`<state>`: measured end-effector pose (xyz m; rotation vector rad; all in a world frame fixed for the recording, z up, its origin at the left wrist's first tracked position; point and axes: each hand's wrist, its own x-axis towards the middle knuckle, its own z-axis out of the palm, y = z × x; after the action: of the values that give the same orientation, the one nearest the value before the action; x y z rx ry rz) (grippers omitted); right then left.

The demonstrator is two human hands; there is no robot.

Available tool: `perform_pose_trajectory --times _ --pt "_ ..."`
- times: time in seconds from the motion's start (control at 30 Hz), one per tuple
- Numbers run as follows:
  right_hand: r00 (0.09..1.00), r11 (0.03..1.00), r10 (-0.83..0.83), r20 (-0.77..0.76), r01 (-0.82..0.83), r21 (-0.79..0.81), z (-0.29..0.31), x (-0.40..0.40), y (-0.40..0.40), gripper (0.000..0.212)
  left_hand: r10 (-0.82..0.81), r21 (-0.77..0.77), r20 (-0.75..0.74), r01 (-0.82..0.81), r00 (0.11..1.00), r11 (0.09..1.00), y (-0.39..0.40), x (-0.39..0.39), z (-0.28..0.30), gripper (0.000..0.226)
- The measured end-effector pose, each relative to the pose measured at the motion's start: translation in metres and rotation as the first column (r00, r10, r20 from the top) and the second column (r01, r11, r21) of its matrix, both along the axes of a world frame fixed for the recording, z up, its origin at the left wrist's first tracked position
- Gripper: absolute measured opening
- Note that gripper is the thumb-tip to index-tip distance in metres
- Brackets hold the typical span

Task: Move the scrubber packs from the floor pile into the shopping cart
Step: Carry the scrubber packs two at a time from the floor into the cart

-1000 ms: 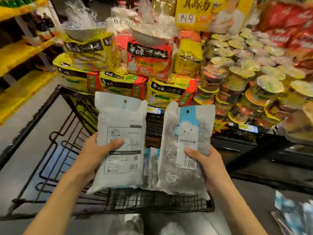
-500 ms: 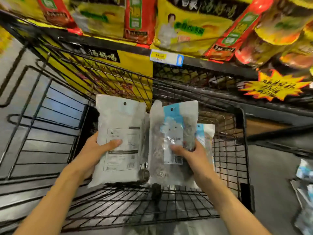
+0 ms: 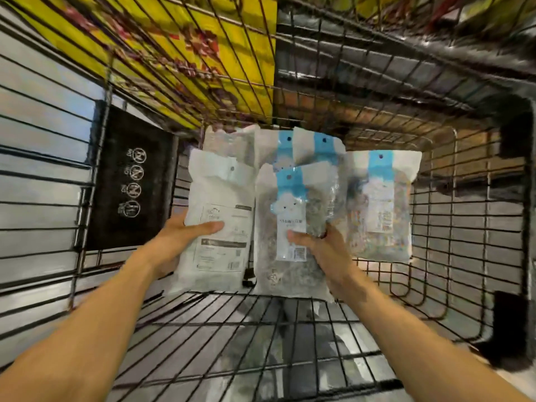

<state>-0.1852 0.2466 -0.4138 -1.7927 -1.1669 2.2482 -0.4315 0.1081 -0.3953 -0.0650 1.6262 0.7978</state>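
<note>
Left hand [image 3: 177, 236] and right hand [image 3: 314, 246], fingers clamped on scrubber packs [image 3: 220, 216] inside shopping cart [image 3: 261, 323]; careless release risks toppling the packs already stacked.

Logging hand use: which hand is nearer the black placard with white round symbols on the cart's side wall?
Left. The left hand, holding a white pack, sits just beside the black placard; the right hand is farther off, gripping a blue-striped pack.

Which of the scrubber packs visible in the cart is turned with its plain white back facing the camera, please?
The white pack gripped by the left hand: it shows printed label text, while the others show a blue header strip.
</note>
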Motion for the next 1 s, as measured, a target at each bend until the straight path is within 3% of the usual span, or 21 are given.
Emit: perform_pose_trajectory --times 0.1,0.2,0.3,0.37,0.4,0.47,0.53,0.57,0.63,0.73,0.9,1.0 --pt "1.000 1.000 -0.025 -0.001 0.025 -0.010 -0.005 -0.007 -0.001 0.046 0.033 -0.052 -0.049 -0.035 0.998 0.998 0.007 -0.004 -0.011 0.034" --pt "0.998 0.998 -0.055 -0.003 0.055 0.002 -0.013 -0.018 0.002 0.052 0.076 -0.017 -0.093 -0.078 0.993 0.997 0.015 -0.011 -0.017 0.041" --pt "0.998 0.998 -0.064 -0.007 0.064 0.021 -0.019 -0.031 0.007 0.061 0.097 0.047 -0.258 -0.088 0.961 0.995 0.027 -0.020 -0.018 0.038" --pt "0.998 0.997 -0.062 -0.029 0.063 0.035 -0.019 -0.038 0.011 0.062 0.018 0.050 -0.445 0.005 0.895 0.999 0.040 -0.024 -0.015 0.043" --pt "0.997 0.997 -0.066 -0.038 0.068 0.047 -0.018 -0.040 0.013 0.060 -0.071 0.002 -0.563 0.087 0.824 0.996 0.047 -0.023 -0.013 0.046" --pt "0.995 0.994 -0.087 -0.048 0.090 0.069 -0.016 -0.044 0.017 0.055 -0.317 -0.223 -0.766 0.232 0.560 0.947 0.063 -0.018 -0.009 0.045" --pt "0.993 0.992 -0.104 -0.051 0.108 0.066 -0.016 -0.045 0.019 0.055 -0.511 -0.433 -0.811 0.294 0.285 0.852 0.080 -0.009 -0.003 0.042" --pt "0.993 0.992 -0.109 -0.052 0.112 0.061 -0.017 -0.044 0.020 0.057 -0.560 -0.490 -0.806 0.313 0.191 0.813 0.087 -0.006 -0.004 0.042" --pt "0.991 0.991 -0.122 -0.046 0.124 0.056 -0.020 -0.042 0.021 0.060 -0.637 -0.578 -0.764 0.331 0.103 0.746 0.099 -0.003 -0.015 0.050" --pt "0.991 0.990 -0.130 -0.034 0.132 0.055 -0.021 -0.040 0.021 0.061 -0.689 -0.616 -0.705 0.335 0.171 0.713 0.108 0.000 -0.037 0.067" --pt "0.992 0.988 -0.125 -0.004 0.125 0.086 -0.021 -0.034 0.025 0.056 -0.549 -0.362 -0.723 0.446 0.420 0.818 0.105 0.004 -0.072 0.084" --pt "0.990 0.987 -0.140 0.014 0.138 0.086 -0.023 -0.037 0.030 0.057 -0.467 -0.235 -0.721 0.453 0.512 0.860 0.099 -0.005 -0.071 0.069"
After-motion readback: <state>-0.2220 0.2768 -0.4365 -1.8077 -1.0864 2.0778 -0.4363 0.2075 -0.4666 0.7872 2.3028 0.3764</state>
